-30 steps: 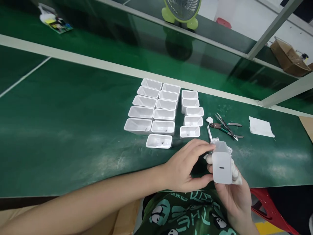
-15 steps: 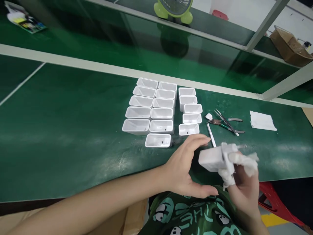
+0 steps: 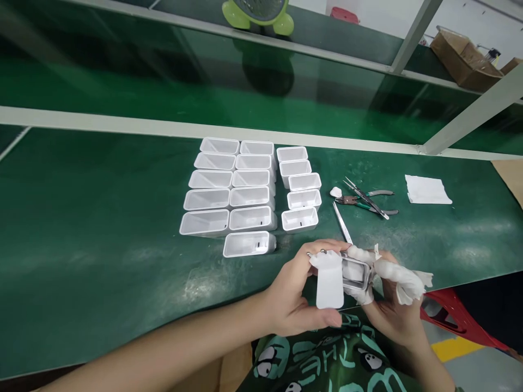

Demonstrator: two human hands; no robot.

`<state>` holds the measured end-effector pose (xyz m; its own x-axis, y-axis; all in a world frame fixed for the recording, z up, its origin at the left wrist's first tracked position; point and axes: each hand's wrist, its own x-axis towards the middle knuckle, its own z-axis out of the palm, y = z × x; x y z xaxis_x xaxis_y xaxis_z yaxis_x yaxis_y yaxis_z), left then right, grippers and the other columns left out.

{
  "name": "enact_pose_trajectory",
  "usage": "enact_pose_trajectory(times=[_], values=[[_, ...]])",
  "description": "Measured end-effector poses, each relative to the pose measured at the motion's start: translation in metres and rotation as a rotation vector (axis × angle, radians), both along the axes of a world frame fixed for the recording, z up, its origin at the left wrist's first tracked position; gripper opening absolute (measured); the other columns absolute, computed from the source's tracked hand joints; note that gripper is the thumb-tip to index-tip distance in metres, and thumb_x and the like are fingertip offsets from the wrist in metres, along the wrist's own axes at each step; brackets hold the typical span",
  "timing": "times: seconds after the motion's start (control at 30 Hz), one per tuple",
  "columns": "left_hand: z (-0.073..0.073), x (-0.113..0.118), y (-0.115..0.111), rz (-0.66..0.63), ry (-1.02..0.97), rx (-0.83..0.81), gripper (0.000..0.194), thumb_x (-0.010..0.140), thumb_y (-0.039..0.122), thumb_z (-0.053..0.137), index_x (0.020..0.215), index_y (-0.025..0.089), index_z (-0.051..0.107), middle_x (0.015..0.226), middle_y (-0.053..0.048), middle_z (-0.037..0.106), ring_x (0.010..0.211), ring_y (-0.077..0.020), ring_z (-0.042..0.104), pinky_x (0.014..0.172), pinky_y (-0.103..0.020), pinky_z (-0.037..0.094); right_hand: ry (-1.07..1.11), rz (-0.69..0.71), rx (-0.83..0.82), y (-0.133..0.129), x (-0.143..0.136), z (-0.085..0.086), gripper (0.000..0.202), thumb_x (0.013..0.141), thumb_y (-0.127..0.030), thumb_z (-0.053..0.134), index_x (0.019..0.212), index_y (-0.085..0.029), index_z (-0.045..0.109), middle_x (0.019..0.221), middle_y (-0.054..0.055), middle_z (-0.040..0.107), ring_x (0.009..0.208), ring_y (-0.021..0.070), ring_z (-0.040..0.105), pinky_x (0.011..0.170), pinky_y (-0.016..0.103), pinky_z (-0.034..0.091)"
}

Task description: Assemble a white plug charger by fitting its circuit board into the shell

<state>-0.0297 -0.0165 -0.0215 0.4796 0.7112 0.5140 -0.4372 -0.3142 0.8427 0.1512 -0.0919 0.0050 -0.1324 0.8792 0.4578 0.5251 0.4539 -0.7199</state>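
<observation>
Between hands, white container now turned, open end showing.

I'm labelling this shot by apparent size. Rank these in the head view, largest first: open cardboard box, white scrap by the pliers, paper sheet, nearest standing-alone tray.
1. Cardboard box
2. Tray and paper sheet: too alike to rank, and the tray sits nearer the camera
3. White scrap

Looks like a workshop: pliers and tweezers on a green bench, perhaps a factory's.
</observation>
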Motion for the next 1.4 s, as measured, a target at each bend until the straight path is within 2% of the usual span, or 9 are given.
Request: enact_pose_trajectory(times=[0.1, 0.23, 0.37, 0.5, 0.6, 0.83, 1.03, 1.27, 1.4], values=[[-0.003, 0.002, -0.002, -0.026, -0.07, -0.01, 0.074, 0.079, 0.061, 0.073, 0.133, 0.021, 0.044, 0.129, -0.018, 0.055, 0.121, -0.0342, 0.055, 0.097, -0.047, 0.054, 0.047, -0.032, 0.018, -0.002, 0.0, -0.004, 0.06, 0.083, -0.004, 0.064, 0.132, -0.029, 0.041, 0.125, 0.013, 0.063, 0.116, 0.0271, 0.062, 0.091, 0.048, 0.056], [-0.002, 0.001, 0.0, 0.097, -0.039, 0.056, 0.065, 0.085, 0.058, 0.068, 0.132, 0.021, 0.043, 0.125, -0.016, 0.057, 0.119, -0.0335, 0.058, 0.102, -0.054, 0.05, 0.187, -0.092, -0.002, 0.001, 0.009, 0.002, 0.049, 0.085, -0.017, 0.069, 0.126, -0.028, 0.045, 0.127, 0.014, 0.062, 0.116, 0.0308, 0.061, 0.085, 0.051, 0.055], [0.0, -0.001, 0.004, 0.212, -0.051, 0.047, 0.06, 0.088, 0.056, 0.065, 0.131, 0.019, 0.045, 0.124, -0.014, 0.058, 0.119, -0.033, 0.057, 0.102, -0.053, 0.051, -0.146, -0.229, -0.068, 0.014, 0.016, 0.007, 0.043, 0.091, -0.015, 0.056, 0.132, -0.025, 0.048, 0.119, 0.012, 0.061, 0.109, 0.0255, 0.06, 0.089, 0.045, 0.053], [-0.003, 0.0, 0.008, 0.279, -0.104, 0.091, 0.064, 0.083, 0.058, 0.069, 0.13, 0.02, 0.047, 0.12, -0.013, 0.06, 0.118, -0.0327, 0.059, 0.106, -0.052, 0.049, -0.517, -0.157, -0.177, 0.029, 0.004, -0.007, 0.036, 0.084, -0.002, 0.044, 0.114, -0.017, 0.057, 0.112, 0.014, 0.057, 0.102, 0.0271, 0.056, 0.081, 0.041, 0.054], [-0.004, 0.002, 0.011, 0.304, -0.125, 0.151, 0.066, 0.082, 0.062, 0.068, 0.129, 0.021, 0.046, 0.119, -0.013, 0.061, 0.117, -0.0325, 0.059, 0.106, -0.053, 0.049, -0.511, -0.174, -0.179, 0.036, -0.001, -0.014, 0.036, 0.077, 0.005, 0.036, 0.096, -0.016, 0.058, 0.101, 0.012, 0.055, 0.09, 0.0242, 0.054, 0.074, 0.037, 0.053], [0.001, 0.005, 0.01, 0.324, -0.154, 0.166, 0.065, 0.083, 0.063, 0.068, 0.127, 0.021, 0.045, 0.121, -0.011, 0.061, 0.118, -0.0295, 0.058, 0.11, -0.049, 0.045, -0.442, -0.218, -0.135, 0.031, 0.021, -0.005, 0.055, 0.08, 0.002, 0.038, 0.126, -0.022, 0.055, 0.112, 0.009, 0.054, 0.099, 0.0225, 0.056, 0.079, 0.034, 0.052], [0.001, 0.003, 0.012, 0.33, -0.111, 0.195, 0.062, 0.086, 0.061, 0.066, 0.129, 0.022, 0.043, 0.123, -0.009, 0.061, 0.121, -0.0281, 0.057, 0.112, -0.045, 0.045, -0.593, -0.213, -0.139, 0.038, 0.001, -0.015, 0.028, 0.078, 0.001, 0.039, 0.089, -0.015, 0.058, 0.103, 0.015, 0.055, 0.09, 0.0273, 0.051, 0.074, 0.041, 0.052], [0.005, 0.0, 0.014, 0.296, -0.123, 0.214, 0.062, 0.086, 0.054, 0.07, 0.13, 0.02, 0.043, 0.127, -0.01, 0.06, 0.122, -0.0285, 0.056, 0.113, -0.045, 0.043, -0.127, -0.237, -0.3, 0.036, 0.018, -0.014, 0.048, 0.08, -0.004, 0.041, 0.116, -0.023, 0.066, 0.119, 0.01, 0.061, 0.113, 0.0251, 0.057, 0.092, 0.041, 0.05], [0.001, -0.001, 0.016, 0.341, -0.066, 0.253, 0.059, 0.089, 0.053, 0.066, 0.132, 0.019, 0.043, 0.125, -0.011, 0.059, 0.122, -0.0283, 0.056, 0.111, -0.047, 0.046, 0.556, -0.243, -0.448, 0.03, 0.035, -0.008, 0.024, 0.086, -0.019, 0.059, 0.103, -0.029, 0.073, 0.1, 0.004, 0.07, 0.084, 0.0167, 0.065, 0.074, 0.029, 0.054]])
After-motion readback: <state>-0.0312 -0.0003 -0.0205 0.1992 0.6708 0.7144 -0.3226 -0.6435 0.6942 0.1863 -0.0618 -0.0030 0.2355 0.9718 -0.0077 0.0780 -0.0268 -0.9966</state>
